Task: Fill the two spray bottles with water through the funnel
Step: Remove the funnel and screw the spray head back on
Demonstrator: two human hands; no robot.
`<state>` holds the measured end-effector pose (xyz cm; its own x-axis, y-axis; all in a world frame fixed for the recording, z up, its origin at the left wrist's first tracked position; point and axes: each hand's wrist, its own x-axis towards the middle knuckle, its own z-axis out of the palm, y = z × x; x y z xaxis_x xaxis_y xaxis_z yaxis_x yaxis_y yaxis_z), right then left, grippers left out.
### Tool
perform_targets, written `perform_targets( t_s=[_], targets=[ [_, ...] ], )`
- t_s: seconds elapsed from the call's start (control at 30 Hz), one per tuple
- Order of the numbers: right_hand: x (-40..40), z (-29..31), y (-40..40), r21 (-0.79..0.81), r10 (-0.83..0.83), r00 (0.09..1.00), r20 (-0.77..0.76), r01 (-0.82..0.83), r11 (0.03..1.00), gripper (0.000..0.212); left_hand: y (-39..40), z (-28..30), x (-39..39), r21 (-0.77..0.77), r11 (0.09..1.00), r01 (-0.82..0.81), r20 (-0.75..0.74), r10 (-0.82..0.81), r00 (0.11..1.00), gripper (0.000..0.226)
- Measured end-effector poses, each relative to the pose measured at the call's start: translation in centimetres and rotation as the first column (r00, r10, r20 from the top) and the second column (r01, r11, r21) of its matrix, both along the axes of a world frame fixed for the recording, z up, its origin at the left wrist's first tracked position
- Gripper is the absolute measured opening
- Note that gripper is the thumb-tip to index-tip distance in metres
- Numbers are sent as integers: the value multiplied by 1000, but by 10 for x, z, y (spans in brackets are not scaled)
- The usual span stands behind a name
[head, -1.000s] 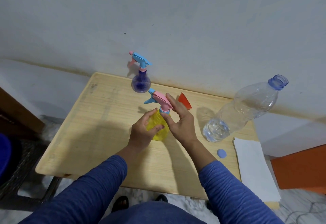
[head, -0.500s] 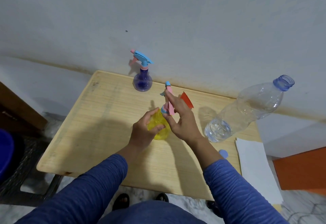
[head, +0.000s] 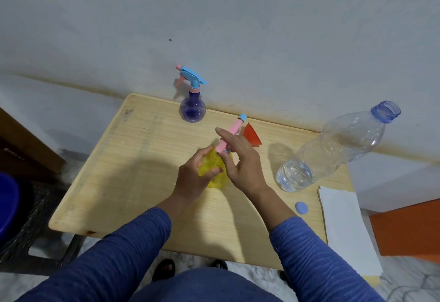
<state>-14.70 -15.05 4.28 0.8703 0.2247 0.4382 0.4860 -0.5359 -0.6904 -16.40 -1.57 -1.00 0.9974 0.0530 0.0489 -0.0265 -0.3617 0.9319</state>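
Table [head: 133, 159], pale wood, against a white wall. Observations left to right:

Purple bottle [head: 192, 109]: upright at the table's 12 o'clock edge, just beside the wall. Blue-and-pink sprayer fitted, nozzle toward 9 o'clock. Well apart from both hands.

Left hand [head: 194, 178]: fingers and thumb curled round the yellow bottle [head: 215, 171] from its 9 o'clock side, gripping the body. Bottle stands on the table near centre.

Pink sprayer [head: 229, 135]: sits at the yellow bottle's neck, blue tip toward 1 o'clock. Whether it is screwed tight cannot be told.

Right hand [head: 242, 161]: at the bottle's 3 o'clock side, thumb and fingers pinching round the sprayer's base at the neck; forefinger extended along the pink part.

Funnel [head: 251, 135]: red, lying on the table at 1 o'clock of the right hand, partly hidden behind it.

Water bottle [head: 333, 149]: clear, uncapped, standing at 3 o'clock of the hands, some water in the bottom.

Cap [head: 301, 207]: blue, flat on the table at 6 o'clock of the water bottle.

Paper [head: 345, 230]: white sheet on the table's right edge
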Motion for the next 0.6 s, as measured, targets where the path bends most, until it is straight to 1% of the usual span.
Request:
perform_targets(
  t_s=[0.03, 0.1, 0.27, 0.37, 0.43, 0.47, 0.6],
  targets=[
    [1, -1, 3, 1, -37, 999, 8, 37, 999, 51, 0, 1, 0, 1, 1000, -4, 10, 4, 1000, 74],
    [2, -1, 7, 31, -64, 998, -28, 65, 997, 52, 0, 3, -1, 7, 1000, -9, 16, 9, 1000, 73],
    [-6, 2, -3, 11, 35, 999, -29, -35, 999, 62, 2, -2, 0, 12, 1000, 3, 4, -3, 1000, 69],
    [-3, -2, 0, -18, -61, 998, 29, 61, 998, 55, 0, 0, -1, 14, 1000, -15, 4, 15, 1000, 71],
    [-1, -4, 4, -5, -110, 994, 27, 110, 994, 52, -1, 3, -3, 6, 1000, -29, 3, 29, 1000, 69],
    [-1, -4, 6, 5, -108, 994, 11, 107, 994, 52, -1, 4, -3, 2, 1000, -30, 0, 30, 1000, 68],
    [-7, 0, 2, 13, -12, 1000, 9, 12, 1000, 53, 0, 6, -2, -2, 1000, -16, -8, 16, 1000, 69]
  ],
)
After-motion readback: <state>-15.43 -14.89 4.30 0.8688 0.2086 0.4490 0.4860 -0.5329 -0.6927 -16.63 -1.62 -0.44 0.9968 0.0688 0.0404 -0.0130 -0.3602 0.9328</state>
